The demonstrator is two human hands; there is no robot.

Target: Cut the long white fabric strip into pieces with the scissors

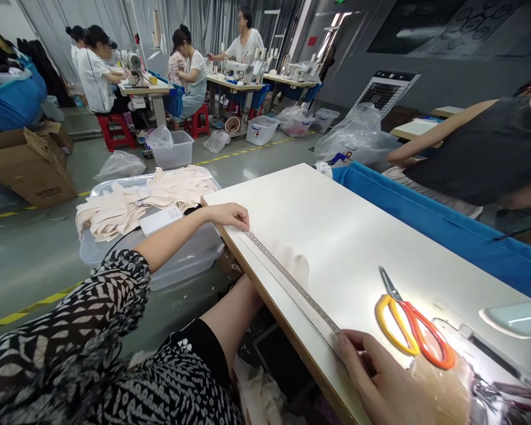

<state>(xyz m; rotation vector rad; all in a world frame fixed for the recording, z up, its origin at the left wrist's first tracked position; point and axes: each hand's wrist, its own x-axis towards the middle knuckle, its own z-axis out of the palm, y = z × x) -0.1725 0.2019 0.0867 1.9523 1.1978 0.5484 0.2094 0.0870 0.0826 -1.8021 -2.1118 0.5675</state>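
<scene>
A narrow grey measuring tape (292, 282) stretches straight along the near edge of the white tabletop (336, 221). My left hand (232, 216) pinches its far end close to the table's corner. At the near end, my right hand (383, 369) has thumb and fingers closed on the tape. Beside the tape, a thin line with small ticks runs almost parallel to it; whether it is part of a strip or a printed scale I cannot tell. Scissors with one yellow and one red-orange handle (409, 330) lie to the right of my right hand, blades pointing away.
Part of a sewing machine (517, 319) stands at the right, with metal tools (508, 392) below it. A blue cloth trough (425, 206) borders the table's far side. Left of the table, a clear bin (194, 260) holds cream fabric pieces (115, 212) and a white phone-like device (160, 219). Co-workers sit nearby.
</scene>
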